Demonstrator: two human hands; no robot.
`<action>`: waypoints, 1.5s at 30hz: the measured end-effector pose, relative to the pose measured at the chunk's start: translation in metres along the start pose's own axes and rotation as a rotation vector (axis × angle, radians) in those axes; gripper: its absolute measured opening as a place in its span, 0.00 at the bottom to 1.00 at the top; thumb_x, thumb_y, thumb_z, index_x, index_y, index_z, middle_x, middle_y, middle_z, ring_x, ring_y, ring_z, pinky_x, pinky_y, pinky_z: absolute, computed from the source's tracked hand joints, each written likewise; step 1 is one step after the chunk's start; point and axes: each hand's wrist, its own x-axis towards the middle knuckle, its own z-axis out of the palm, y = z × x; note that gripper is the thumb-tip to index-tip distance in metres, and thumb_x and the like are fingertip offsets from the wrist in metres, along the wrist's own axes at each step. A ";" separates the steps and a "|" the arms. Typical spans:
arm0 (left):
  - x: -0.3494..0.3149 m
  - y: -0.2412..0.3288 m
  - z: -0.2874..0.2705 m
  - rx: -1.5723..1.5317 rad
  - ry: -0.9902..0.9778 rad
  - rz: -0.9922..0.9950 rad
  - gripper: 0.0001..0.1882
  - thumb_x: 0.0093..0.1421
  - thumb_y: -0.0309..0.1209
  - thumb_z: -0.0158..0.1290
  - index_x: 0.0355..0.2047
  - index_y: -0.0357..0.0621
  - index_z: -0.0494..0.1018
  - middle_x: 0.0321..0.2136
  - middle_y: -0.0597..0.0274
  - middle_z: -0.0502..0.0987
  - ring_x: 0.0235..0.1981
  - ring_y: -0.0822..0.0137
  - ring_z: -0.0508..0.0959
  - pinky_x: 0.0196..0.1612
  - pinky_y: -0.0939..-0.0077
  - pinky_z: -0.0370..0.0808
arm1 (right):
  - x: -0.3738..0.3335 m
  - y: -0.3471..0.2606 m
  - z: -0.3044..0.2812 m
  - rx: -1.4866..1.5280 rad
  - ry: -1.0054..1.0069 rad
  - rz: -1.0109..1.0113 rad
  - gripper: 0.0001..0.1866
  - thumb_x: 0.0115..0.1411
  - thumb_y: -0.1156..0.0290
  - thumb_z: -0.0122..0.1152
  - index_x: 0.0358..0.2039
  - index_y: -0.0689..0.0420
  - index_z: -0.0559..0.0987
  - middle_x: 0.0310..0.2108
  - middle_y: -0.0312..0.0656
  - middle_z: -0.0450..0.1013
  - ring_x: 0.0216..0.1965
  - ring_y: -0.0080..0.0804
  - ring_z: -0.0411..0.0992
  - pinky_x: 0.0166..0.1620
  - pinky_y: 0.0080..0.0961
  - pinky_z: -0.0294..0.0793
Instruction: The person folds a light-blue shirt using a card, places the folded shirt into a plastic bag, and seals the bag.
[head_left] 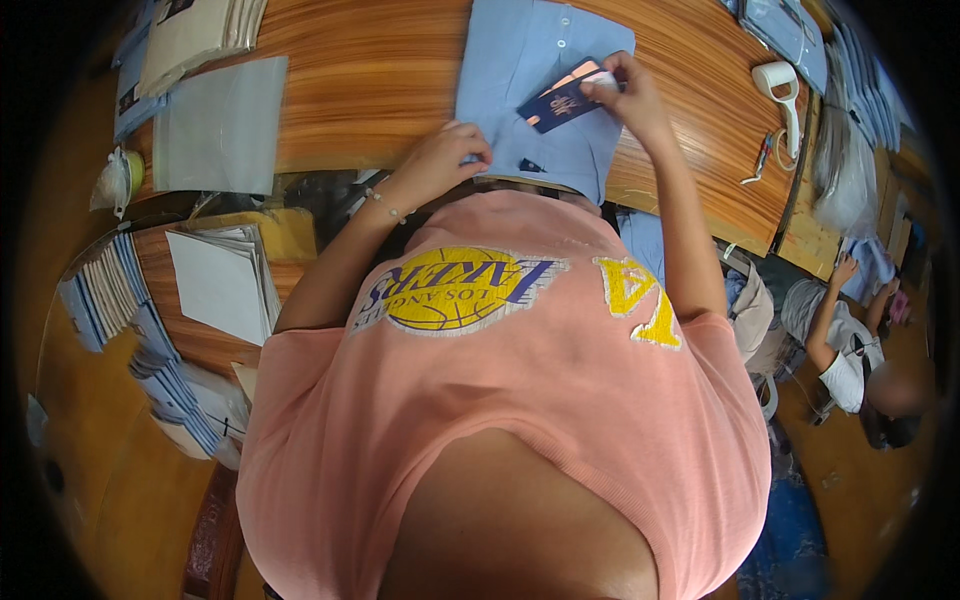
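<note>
Beyond the pink T-shirt [560, 385], the left hand [440, 165] curls, grip unclear, at a blue garment [505, 65]; the right hand [627, 98] pinches a navy tag [562, 108] rightward, seemingly baring its face.

Tabletop [370, 90] evenly lit, floor [110, 500] dimmer, black fisheye vignette, straight edges bowed, outer areas soft

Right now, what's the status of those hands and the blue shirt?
Right hand pinching dark tag over blue shirt. Left hand curled at shirt's near-left corner, grip unclear. Shirt flat on wooden table, tag hiding part of it.
</note>
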 end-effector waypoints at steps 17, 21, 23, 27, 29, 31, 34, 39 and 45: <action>-0.062 -0.064 -0.084 0.244 0.778 -0.158 0.09 0.54 0.35 0.54 0.26 0.42 0.76 0.30 0.56 0.76 0.36 0.56 0.72 0.41 0.66 0.69 | 0.034 -0.073 0.028 -0.187 0.138 -0.345 0.16 0.49 0.66 0.63 0.39 0.56 0.77 0.37 0.48 0.71 0.39 0.44 0.68 0.42 0.35 0.68; -0.127 -0.131 -0.134 0.539 1.042 -0.630 0.11 0.48 0.37 0.60 0.24 0.42 0.75 0.29 0.54 0.74 0.35 0.56 0.72 0.39 0.68 0.69 | 0.051 -0.113 0.127 -0.151 -0.161 -0.741 0.14 0.51 0.65 0.61 0.37 0.57 0.77 0.39 0.49 0.69 0.43 0.46 0.66 0.47 0.36 0.65; -0.145 -0.167 -0.132 0.252 0.964 -0.641 0.14 0.43 0.37 0.63 0.23 0.41 0.75 0.27 0.55 0.74 0.34 0.58 0.73 0.38 0.69 0.69 | 0.068 -0.129 0.184 -0.178 -0.297 -0.853 0.13 0.51 0.65 0.60 0.36 0.55 0.77 0.41 0.48 0.68 0.44 0.47 0.65 0.48 0.37 0.64; -0.152 -0.207 -0.142 -0.115 0.878 -0.638 0.17 0.37 0.37 0.67 0.23 0.41 0.74 0.22 0.59 0.73 0.27 0.62 0.73 0.33 0.71 0.69 | 0.098 -0.149 0.276 -0.236 -0.300 -0.888 0.10 0.50 0.68 0.58 0.34 0.54 0.78 0.40 0.47 0.67 0.43 0.45 0.64 0.47 0.38 0.65; -0.149 -0.204 -0.148 -0.094 0.893 -0.654 0.16 0.39 0.37 0.66 0.23 0.41 0.74 0.20 0.58 0.73 0.24 0.60 0.73 0.32 0.70 0.69 | 0.104 -0.162 0.303 -0.229 -0.241 -0.903 0.09 0.49 0.69 0.58 0.33 0.55 0.78 0.40 0.47 0.67 0.42 0.45 0.64 0.46 0.38 0.65; -0.148 -0.191 -0.146 0.116 0.908 -0.707 0.15 0.42 0.36 0.64 0.24 0.41 0.73 0.19 0.57 0.73 0.23 0.59 0.73 0.31 0.69 0.69 | 0.103 -0.168 0.324 -0.182 -0.201 -0.931 0.09 0.49 0.71 0.58 0.33 0.56 0.77 0.40 0.46 0.67 0.42 0.45 0.64 0.45 0.38 0.66; -0.155 -0.188 -0.155 -0.027 0.914 -0.747 0.11 0.50 0.34 0.58 0.24 0.39 0.72 0.20 0.56 0.74 0.24 0.56 0.73 0.31 0.66 0.69 | 0.100 -0.178 0.341 -0.064 -0.184 -1.012 0.11 0.48 0.74 0.58 0.35 0.58 0.76 0.40 0.47 0.67 0.43 0.47 0.64 0.46 0.38 0.66; -0.145 -0.112 -0.180 0.345 1.131 -0.369 0.10 0.60 0.33 0.48 0.31 0.37 0.72 0.30 0.59 0.74 0.28 0.65 0.73 0.32 0.74 0.68 | 0.123 -0.154 0.361 0.052 -0.246 -0.897 0.23 0.47 0.74 0.60 0.46 0.60 0.70 0.44 0.48 0.65 0.45 0.43 0.65 0.49 0.35 0.66; -0.138 0.013 -0.194 -0.881 0.540 -0.068 0.17 0.64 0.33 0.41 0.51 0.39 0.62 0.48 0.61 0.68 0.38 0.67 0.74 0.37 0.76 0.72 | 0.122 -0.216 0.289 0.354 -0.246 -0.912 0.34 0.50 0.69 0.63 0.55 0.62 0.61 0.52 0.47 0.62 0.49 0.38 0.65 0.50 0.30 0.67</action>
